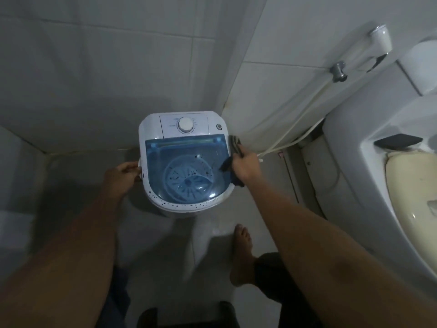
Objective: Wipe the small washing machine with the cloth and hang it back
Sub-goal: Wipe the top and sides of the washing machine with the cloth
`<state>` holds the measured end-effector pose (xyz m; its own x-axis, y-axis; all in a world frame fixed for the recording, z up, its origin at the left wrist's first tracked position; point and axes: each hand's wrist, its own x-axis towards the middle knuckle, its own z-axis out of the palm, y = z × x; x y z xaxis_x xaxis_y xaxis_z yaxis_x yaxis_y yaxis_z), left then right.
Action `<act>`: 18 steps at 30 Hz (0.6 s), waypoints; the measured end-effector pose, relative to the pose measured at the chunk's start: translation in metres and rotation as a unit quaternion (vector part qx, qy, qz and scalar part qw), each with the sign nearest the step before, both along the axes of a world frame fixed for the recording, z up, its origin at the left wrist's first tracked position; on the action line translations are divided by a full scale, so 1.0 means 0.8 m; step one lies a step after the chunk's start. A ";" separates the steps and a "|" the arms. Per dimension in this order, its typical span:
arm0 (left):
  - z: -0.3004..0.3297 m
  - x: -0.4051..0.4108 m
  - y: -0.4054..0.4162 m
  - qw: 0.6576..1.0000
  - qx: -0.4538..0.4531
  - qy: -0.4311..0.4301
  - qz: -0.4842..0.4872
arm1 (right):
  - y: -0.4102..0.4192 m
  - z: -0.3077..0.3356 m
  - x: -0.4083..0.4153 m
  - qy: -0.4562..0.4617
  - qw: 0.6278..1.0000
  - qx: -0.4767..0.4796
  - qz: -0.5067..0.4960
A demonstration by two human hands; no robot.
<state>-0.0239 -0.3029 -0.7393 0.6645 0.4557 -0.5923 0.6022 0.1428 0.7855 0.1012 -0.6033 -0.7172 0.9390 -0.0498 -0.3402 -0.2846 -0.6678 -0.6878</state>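
Tiled bathroom corner, pale floor and grey wall tiles, toilet at right with a hose along the far wall; the small washing machine stands on the floor in the far middle, white body with blue see-through lid, dark specks on its near rim. It likely is light, hard plastic and slick, so steadying at the side handle makes sense: left hand clasps its left edge. Right hand clutches the dark cloth, soft and limp, bunched against the machine's right edge.
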 end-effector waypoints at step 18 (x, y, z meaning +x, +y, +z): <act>-0.017 -0.001 0.012 1.000 -0.011 0.009 -0.001 | 0.054 -0.042 -0.252 -0.269 0.889 -0.121 0.350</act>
<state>-0.0249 -0.2933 -0.7529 0.6547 0.4399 -0.6147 0.6169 0.1589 0.7708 -0.1005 -0.5603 -0.7511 0.7926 0.6001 0.1081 0.5854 -0.6993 -0.4103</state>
